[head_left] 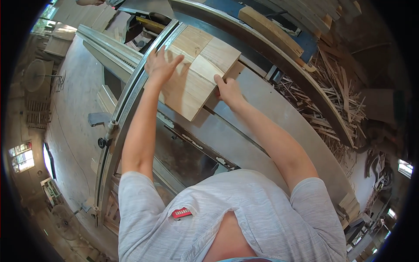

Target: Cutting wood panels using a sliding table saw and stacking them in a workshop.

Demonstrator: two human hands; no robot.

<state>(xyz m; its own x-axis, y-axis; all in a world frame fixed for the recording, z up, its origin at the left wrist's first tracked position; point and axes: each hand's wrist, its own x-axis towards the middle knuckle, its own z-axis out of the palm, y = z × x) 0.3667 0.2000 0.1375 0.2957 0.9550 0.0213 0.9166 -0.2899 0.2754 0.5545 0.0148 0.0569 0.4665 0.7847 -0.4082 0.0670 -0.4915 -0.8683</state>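
A light wooden panel [185,87], with joints or pieces of differing grain showing across it, lies on the grey metal machine table [279,109]. Its left side rests along a long metal fence [133,81]. My left hand [160,67] is spread over the panel's left edge by the fence, fingers apart. At the right edge, my right hand [229,91] grips the panel with the thumb on top; its other fingers are partly hidden beside or below the edge. A narrow slot [235,131] runs along the table near the panel.
Past the table, a long metal rail [288,59] curves by a thick wooden beam [270,30]. Thin wood offcuts [334,96] are heaped on the right. A black knob [102,143] sits on the fence frame. At the upper left, another person's hand [89,2] shows.
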